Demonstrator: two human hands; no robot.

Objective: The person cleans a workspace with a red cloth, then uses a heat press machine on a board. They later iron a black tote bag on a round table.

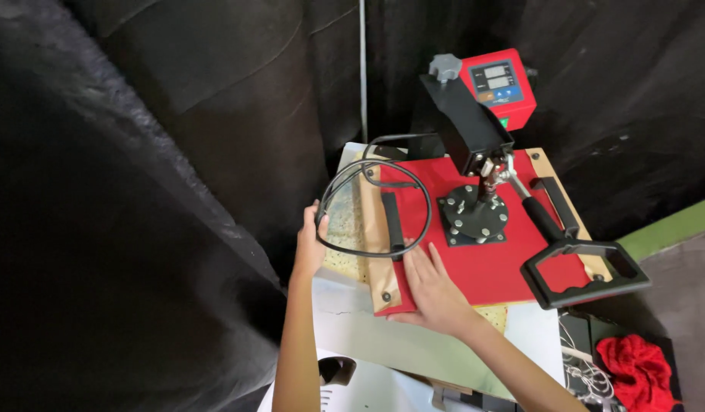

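Note:
A red heat press (486, 259) with a black lever handle (580, 263) and a red control box (499, 85) stands on a table. Its red top plate is closed over a tan base board (384, 282). My left hand (312, 243) grips the left edge of a speckled yellow sheet (343, 229) that sticks out from under the plate, touching the looped black cable (371, 198). My right hand (432, 288) lies flat, fingers apart, on the front left corner of the red plate.
Large black fabric sheets (161, 175) hang on the left and behind. A white sheet (367, 328) covers the table in front of the press. A red cloth (637, 368) and white cords lie at the lower right.

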